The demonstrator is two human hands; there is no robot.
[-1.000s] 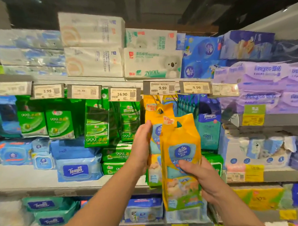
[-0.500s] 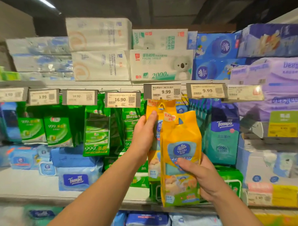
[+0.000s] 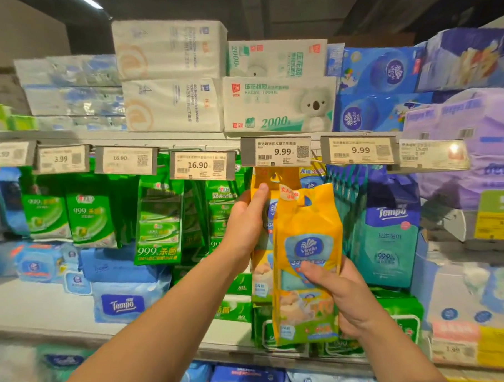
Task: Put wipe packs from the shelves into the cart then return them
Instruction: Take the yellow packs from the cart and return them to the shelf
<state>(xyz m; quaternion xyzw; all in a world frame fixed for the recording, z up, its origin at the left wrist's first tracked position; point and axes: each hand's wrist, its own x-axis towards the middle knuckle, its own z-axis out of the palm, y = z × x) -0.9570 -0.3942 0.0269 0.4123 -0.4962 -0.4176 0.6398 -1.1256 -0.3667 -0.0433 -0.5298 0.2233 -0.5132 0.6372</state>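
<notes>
The right hand has its fingers clamped on the yellow wipe pack, and the left hand lies flat on the hanging packs behind, so it looks like hanging it back on its hook comes next.
</notes>
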